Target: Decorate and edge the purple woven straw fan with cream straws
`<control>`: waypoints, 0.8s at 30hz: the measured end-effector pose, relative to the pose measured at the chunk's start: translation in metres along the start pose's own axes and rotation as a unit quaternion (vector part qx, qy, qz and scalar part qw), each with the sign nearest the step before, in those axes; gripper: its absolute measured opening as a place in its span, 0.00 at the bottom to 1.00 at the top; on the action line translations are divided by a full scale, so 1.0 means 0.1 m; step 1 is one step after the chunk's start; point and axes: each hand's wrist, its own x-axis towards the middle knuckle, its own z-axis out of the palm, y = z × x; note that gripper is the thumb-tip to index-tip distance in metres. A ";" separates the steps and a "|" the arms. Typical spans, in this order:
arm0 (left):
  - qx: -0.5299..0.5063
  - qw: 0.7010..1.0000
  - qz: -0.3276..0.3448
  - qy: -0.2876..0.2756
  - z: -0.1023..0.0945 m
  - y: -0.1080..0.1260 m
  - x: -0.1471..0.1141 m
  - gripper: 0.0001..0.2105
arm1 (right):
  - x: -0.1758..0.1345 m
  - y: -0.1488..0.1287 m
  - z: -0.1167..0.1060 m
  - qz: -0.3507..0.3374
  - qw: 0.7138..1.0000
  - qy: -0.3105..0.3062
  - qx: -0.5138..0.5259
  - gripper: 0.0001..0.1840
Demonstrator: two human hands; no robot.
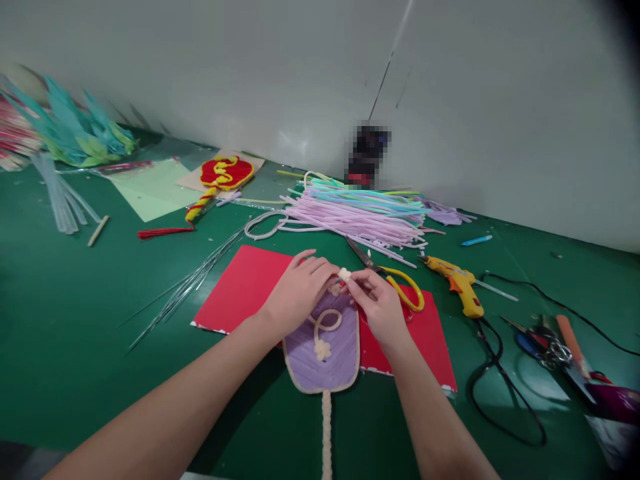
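Observation:
A small cream flower is pinched between the fingertips of my right hand, and the closed fingers of my left hand meet its left edge. Both hands are over the top of a purple fan with a cream border and a braided cream handle. On the fan's face lies a looped cream stem ending in another flower. Beneath the fan is a red board. Yellow-handled scissors lie just beyond my right hand. My fingers partly hide the fan's upper end.
Pastel pipe cleaners are heaped behind the board. A yellow glue gun with a black cord lies right, near several tools. Thin wires lie left; a red-and-yellow fan sits farther back. A grey wall borders the green table.

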 end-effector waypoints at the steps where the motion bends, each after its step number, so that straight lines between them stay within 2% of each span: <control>1: -0.008 1.000 -0.007 0.000 0.00 0.00 0.00 0.08 | 0.00 0.00 0.00 0.001 1.000 0.000 0.000 0.07; 6: -0.059 0.997 -0.045 -0.011 0.03 -0.01 0.01 0.07 | 0.00 0.00 0.00 0.004 1.000 -0.001 -0.007 0.07; 14: -0.155 0.986 -0.069 -0.004 0.09 -0.05 0.00 0.06 | 0.00 -0.01 -0.01 -0.002 1.000 -0.004 -0.014 0.08; 20: -0.237 0.962 -0.131 -0.027 0.01 0.00 0.03 0.07 | -0.01 -0.04 0.00 -0.007 1.000 -0.002 -0.020 0.09; 24: -0.305 0.935 -0.170 -0.052 -0.04 0.02 0.04 0.07 | -0.01 -0.03 -0.02 -0.027 0.999 0.007 -0.035 0.09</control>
